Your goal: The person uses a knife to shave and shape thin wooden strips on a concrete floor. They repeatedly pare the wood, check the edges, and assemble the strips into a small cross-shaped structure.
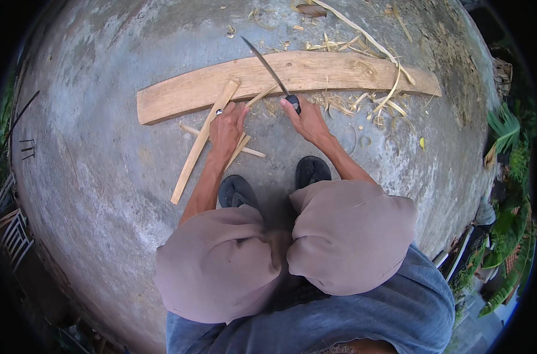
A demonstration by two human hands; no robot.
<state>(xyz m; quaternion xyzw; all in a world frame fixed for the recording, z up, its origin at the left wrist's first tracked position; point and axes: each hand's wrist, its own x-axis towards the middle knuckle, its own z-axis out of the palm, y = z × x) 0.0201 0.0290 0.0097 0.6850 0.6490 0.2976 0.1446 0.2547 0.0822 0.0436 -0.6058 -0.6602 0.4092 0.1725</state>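
I squat on a concrete floor with a long curved wooden plank lying across in front of me. My right hand grips the black handle of a long knife, whose blade angles up and left over the plank. My left hand rests on thin bamboo strips beside a longer flat strip that leans from the plank down to the floor at the left. The hand wears a ring.
Bamboo shavings and curls litter the floor right of and behind the plank. My feet in black sandals are just below the hands. Green plants line the right edge; a metal rack sits at far left.
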